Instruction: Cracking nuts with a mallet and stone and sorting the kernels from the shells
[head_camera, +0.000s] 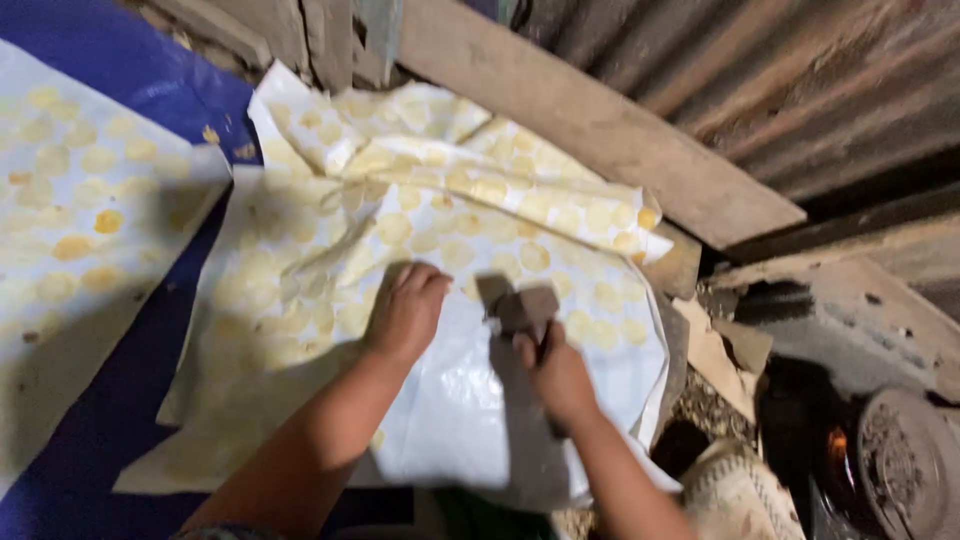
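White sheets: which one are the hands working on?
The middle white sheet with yellow discs: the left hand presses on it and the right hand holds a flat scraper over it. The left-edge sheet lies untouched.

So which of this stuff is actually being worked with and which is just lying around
In use:
- left hand pressed flat on the white sheet dotted with pale yellow discs
- right hand gripping a flat grey scraper-like tool against that sheet

Lying about:
- second disc-covered sheet on the blue tarp
- wooden plank
- corrugated metal wall
- dark round pot
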